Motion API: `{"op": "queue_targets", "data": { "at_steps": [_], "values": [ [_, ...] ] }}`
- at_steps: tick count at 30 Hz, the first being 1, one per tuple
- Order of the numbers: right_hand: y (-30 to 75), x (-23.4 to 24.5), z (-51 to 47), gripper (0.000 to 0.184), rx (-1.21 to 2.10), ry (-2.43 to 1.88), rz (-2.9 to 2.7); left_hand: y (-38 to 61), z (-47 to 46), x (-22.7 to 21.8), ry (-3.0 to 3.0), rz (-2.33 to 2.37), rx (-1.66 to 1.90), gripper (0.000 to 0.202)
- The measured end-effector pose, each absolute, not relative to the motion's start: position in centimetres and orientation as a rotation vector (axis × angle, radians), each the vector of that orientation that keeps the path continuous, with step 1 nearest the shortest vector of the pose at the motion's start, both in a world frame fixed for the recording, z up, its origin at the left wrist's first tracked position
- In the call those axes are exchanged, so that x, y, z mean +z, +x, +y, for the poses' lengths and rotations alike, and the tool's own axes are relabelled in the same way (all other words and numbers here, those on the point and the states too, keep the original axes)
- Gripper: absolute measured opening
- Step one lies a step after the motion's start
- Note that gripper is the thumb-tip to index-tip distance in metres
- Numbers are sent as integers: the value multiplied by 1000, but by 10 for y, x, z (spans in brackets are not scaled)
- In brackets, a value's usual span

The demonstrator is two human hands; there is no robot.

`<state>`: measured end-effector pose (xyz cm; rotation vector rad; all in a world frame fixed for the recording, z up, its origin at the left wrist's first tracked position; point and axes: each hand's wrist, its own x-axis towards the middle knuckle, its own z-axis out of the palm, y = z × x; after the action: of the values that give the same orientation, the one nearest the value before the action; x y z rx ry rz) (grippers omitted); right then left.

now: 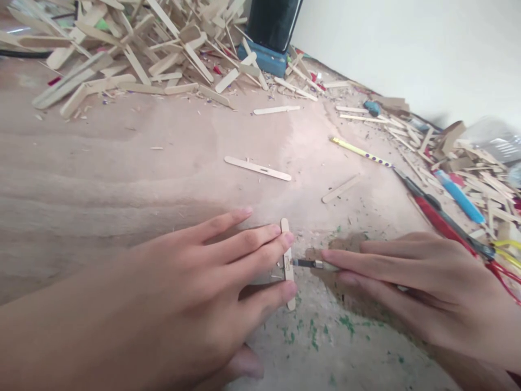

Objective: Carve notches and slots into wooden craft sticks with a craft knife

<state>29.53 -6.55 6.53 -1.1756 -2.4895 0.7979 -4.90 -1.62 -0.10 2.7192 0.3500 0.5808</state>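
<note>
My left hand (191,293) lies flat on the wooden table, its fingertips pressing down a short wooden craft stick (287,260) that points away from me. My right hand (423,282) grips a small craft knife (309,264) and holds it low and sideways. The dark blade tip touches the middle of the stick from the right. Most of the knife handle is hidden under my right fingers.
A notched stick (257,168) and another loose stick (340,189) lie further out. A big heap of sticks (134,49) fills the far left, and more clutter sits along the right wall. A yellow pencil (360,151), red-handled pliers (437,217) and a blue tool (459,196) lie at right.
</note>
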Motion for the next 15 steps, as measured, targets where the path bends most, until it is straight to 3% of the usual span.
{"op": "queue_targets", "data": {
  "at_steps": [6, 15],
  "values": [
    [293, 74, -57, 27, 738, -1151, -2550, -47, -20, -2, 2710, 389, 594, 52],
    [291, 93, -61, 35, 472, -1197, -2772, -51, -18, 4, 2784, 344, 521, 64]
  ]
}}
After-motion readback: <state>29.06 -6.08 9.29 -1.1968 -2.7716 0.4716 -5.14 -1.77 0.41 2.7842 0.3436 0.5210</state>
